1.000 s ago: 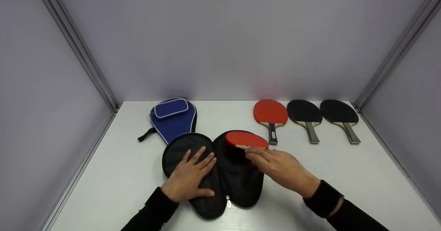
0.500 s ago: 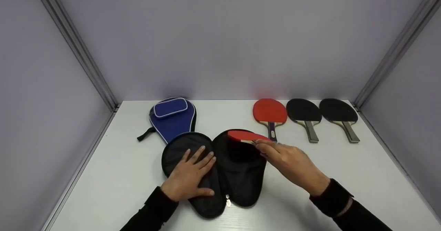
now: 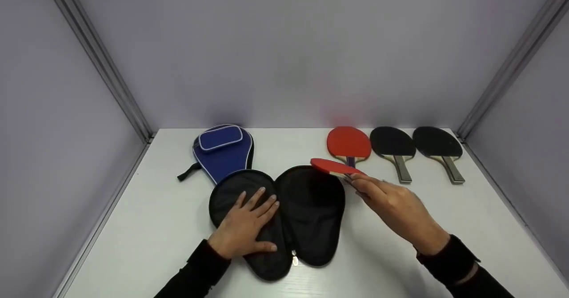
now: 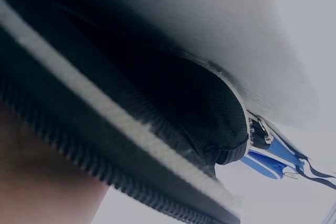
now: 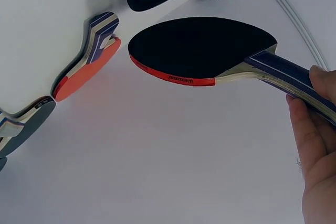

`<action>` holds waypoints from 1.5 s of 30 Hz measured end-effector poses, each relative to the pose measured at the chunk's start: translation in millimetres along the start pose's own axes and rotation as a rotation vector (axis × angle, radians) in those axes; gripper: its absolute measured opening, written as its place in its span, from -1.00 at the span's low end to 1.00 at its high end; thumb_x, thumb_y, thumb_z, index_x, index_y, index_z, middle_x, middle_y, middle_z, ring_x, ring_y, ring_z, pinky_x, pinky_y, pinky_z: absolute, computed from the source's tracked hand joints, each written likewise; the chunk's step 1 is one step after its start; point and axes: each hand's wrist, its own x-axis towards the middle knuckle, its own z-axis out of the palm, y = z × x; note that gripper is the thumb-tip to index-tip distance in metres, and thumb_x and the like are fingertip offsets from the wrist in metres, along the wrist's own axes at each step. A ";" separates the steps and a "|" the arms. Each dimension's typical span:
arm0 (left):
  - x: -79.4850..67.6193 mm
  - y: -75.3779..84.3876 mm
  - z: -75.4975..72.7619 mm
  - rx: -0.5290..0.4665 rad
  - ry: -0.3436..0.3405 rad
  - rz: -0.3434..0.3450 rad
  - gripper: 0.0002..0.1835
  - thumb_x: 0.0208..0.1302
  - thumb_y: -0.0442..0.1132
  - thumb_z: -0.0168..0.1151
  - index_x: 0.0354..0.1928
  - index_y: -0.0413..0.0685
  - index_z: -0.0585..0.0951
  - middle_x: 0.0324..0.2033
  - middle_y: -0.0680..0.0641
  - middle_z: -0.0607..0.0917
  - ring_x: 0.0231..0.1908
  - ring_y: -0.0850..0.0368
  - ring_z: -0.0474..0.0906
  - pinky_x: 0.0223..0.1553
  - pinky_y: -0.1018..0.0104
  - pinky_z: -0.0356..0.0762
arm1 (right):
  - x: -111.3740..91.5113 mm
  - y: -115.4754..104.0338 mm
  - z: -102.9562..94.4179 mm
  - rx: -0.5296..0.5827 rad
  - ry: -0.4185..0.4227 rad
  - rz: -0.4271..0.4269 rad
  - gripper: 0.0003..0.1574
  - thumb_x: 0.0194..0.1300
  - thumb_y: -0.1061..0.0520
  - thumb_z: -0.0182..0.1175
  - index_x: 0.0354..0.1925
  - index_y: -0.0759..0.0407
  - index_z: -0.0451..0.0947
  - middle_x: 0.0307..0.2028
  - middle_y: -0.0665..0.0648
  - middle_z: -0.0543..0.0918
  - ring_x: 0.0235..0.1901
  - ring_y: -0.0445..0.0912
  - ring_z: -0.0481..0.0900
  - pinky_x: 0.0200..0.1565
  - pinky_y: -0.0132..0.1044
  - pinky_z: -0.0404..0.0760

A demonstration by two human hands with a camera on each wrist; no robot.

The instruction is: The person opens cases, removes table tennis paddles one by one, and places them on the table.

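Note:
My right hand (image 3: 393,207) grips a table tennis paddle (image 3: 333,167) by its handle, holding it above the right edge of an unzipped black paddle case (image 3: 313,227). The paddle's red face is turned up in the head view; from the right wrist the black underside of the paddle (image 5: 202,45) and its blue handle show. My left hand (image 3: 244,227) lies with spread fingers on the left half of the case, which is spread flat in two halves. In the left wrist view the zipper edge of the case (image 4: 115,182) fills much of the picture.
A blue paddle case (image 3: 226,155) with a black strap lies behind the black one. Along the back right are a red paddle (image 3: 349,142), a black paddle (image 3: 393,142) and another black paddle (image 3: 438,142). Grey walls border the white table (image 3: 146,227).
My right hand has drawn the paddle to the right and slightly back, off the middle of the case's right half, and the paddle shows more edge-on. My left hand has stayed put.

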 end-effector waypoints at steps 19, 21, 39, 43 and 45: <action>1.0 -1.5 2.2 -0.022 -0.023 0.001 0.19 0.46 0.55 0.43 0.88 0.01 0.33 0.87 -0.04 0.33 0.92 -0.22 0.11 0.85 -0.45 0.23 | -52.6 24.6 -15.9 -0.046 -0.042 0.149 -0.72 0.81 0.08 0.32 0.17 0.27 0.78 0.07 0.26 0.97 -0.17 0.15 1.01 -0.29 -0.05 0.94; 0.7 -1.5 2.0 -0.021 -0.021 0.002 0.19 0.46 0.55 0.43 0.87 0.01 0.33 0.87 -0.04 0.34 0.92 -0.21 0.11 0.85 -0.45 0.23 | -56.3 24.9 -16.0 -0.049 -0.049 0.164 -0.71 0.57 0.24 0.56 0.17 0.28 0.78 0.08 0.26 0.97 -0.17 0.15 1.01 -0.29 -0.04 0.93; 0.6 -2.0 0.2 -0.047 -0.010 0.002 0.21 0.45 0.57 0.42 0.87 0.00 0.33 0.87 -0.06 0.35 0.91 -0.23 0.13 0.83 -0.48 0.24 | -75.5 18.4 -16.2 -0.134 -0.159 0.314 -0.34 0.07 0.53 0.76 0.14 0.29 0.83 0.10 0.30 0.97 -0.11 0.21 1.01 -0.21 0.01 0.97; 0.5 -1.6 -0.2 -0.044 -0.009 0.004 0.21 0.45 0.57 0.42 0.87 0.01 0.33 0.87 -0.06 0.35 0.91 -0.23 0.14 0.82 -0.49 0.25 | -76.2 14.8 -15.4 -0.139 -0.266 0.325 -0.37 0.10 0.55 0.72 0.15 0.37 0.84 0.17 0.33 0.95 0.01 0.24 1.00 -0.14 0.04 0.98; 0.4 -1.3 -0.1 -0.043 -0.008 0.006 0.21 0.45 0.58 0.42 0.87 0.00 0.33 0.87 -0.06 0.35 0.91 -0.23 0.14 0.82 -0.49 0.25 | -76.7 12.1 -13.8 -0.131 -0.343 0.344 -0.38 0.13 0.53 0.71 0.18 0.38 0.85 0.21 0.33 0.93 0.04 0.24 1.00 -0.09 0.05 0.98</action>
